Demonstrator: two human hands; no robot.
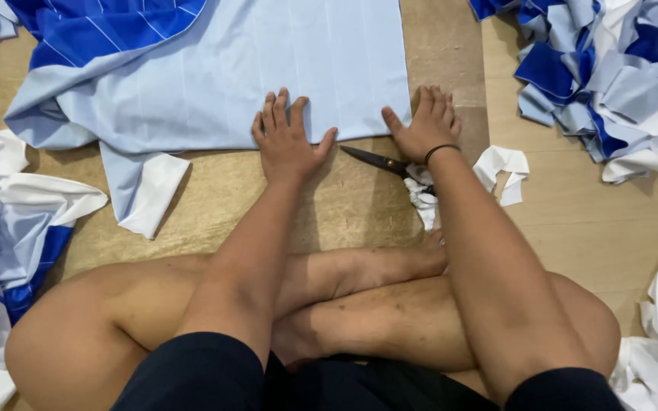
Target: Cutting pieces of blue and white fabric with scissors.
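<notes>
**Cloth pressed flat at its near edge**

The light blue cloth (268,68) is held flat on the floor by 2 spread palms, left hand (287,141) and right hand (424,125); nothing is gripped. Scissors (378,161) lie untouched between them. Cut scraps (611,76) are piled beyond the right hand.

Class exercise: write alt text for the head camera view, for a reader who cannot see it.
A seated, cross-legged person presses the left hand and right hand flat on the near edge of a light blue cloth on the floor, scissors between them, fabric scraps around.
</notes>
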